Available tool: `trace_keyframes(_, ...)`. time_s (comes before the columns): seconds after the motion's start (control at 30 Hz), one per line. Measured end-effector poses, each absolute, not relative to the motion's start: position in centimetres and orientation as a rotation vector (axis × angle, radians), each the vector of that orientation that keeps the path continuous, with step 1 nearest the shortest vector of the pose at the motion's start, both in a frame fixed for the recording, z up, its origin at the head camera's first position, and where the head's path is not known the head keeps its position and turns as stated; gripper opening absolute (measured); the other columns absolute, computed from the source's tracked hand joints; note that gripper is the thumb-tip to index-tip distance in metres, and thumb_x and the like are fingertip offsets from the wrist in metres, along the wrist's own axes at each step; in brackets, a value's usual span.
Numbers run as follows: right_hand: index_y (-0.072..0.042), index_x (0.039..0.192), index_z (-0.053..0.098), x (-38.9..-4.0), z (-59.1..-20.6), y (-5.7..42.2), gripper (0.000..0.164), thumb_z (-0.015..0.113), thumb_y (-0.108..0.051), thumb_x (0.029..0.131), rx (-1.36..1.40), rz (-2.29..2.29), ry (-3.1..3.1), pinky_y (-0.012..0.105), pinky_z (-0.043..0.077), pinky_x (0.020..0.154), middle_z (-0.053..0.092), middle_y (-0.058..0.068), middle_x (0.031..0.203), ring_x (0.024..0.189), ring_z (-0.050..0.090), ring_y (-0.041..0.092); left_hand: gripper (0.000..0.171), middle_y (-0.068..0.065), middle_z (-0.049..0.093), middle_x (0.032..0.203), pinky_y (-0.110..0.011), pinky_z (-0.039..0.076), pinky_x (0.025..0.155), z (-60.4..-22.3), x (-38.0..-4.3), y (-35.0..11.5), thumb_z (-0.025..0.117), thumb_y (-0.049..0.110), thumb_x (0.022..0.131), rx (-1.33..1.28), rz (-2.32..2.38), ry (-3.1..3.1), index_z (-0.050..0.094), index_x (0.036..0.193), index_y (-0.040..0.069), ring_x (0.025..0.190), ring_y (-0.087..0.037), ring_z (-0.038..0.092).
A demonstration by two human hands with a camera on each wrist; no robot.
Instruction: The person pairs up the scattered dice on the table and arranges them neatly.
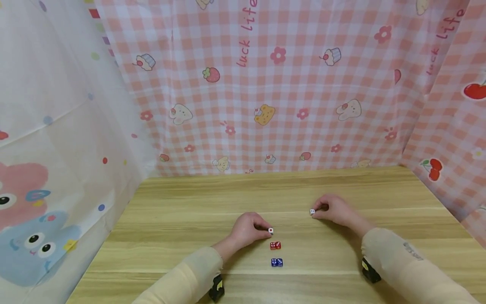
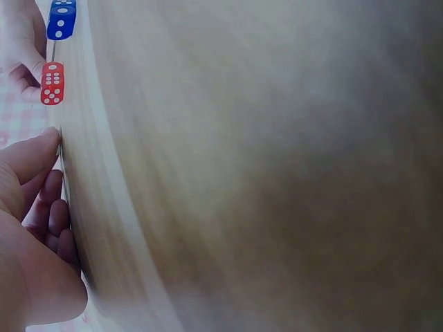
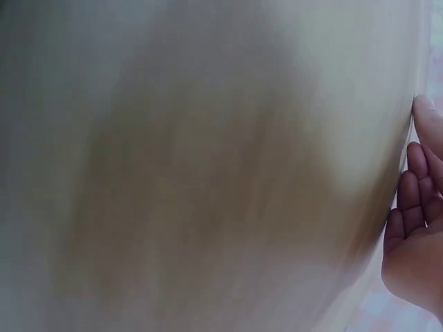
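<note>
Thumb and fingertips of my left hand [image 1: 248, 229] pinch a white die [image 1: 271, 231] with a red pip, just beyond the red dice in the head view. My right hand [image 1: 336, 210], farther back and to the right, pinches another white die [image 1: 312, 212] at its fingertips. Two red dice [image 1: 275, 245] sit side by side on the table in front of the left hand. Nearer to me, two blue dice [image 1: 277, 262] form a similar pair. In the left wrist view the left hand [image 2: 34, 221] hides its white die; the right wrist view shows only the right hand's curled fingers [image 3: 410, 200].
The wooden table [image 1: 171, 215] reaches back to a pink checked cloth [image 1: 243, 93]. A white patterned cloth [image 1: 68, 105] hangs at the left, and more checked cloth [image 1: 455, 139] hangs at the right. Dark wrist-worn devices sit under both sleeves [image 1: 190, 270].
</note>
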State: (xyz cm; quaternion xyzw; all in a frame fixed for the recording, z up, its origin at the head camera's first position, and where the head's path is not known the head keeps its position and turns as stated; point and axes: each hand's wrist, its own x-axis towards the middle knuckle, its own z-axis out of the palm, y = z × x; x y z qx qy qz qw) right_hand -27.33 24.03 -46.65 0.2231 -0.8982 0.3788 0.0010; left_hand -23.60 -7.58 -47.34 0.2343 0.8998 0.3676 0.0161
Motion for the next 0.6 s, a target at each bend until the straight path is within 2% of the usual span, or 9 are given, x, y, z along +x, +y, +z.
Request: trace_keyframes(0.6, -0.014, 0.082, 0.072, -25.7, -47.1, 19.8, 0.013, 0.085, -0.016, 0.078, 0.977, 1.113, -2.738, 0.028, 0.047, 0.075, 0.066, -0.007, 0.085, 0.081, 0.056, 0.01, 0.015, 0.009, 0.07, 0.083, -0.028, 0.047, 0.082, -47.2, -23.5, -7.6, 0.086, 0.017, 0.076, 0.743, 1.153, 2.798, 0.081, 0.09, 0.014, 0.08, -0.006, 0.06)
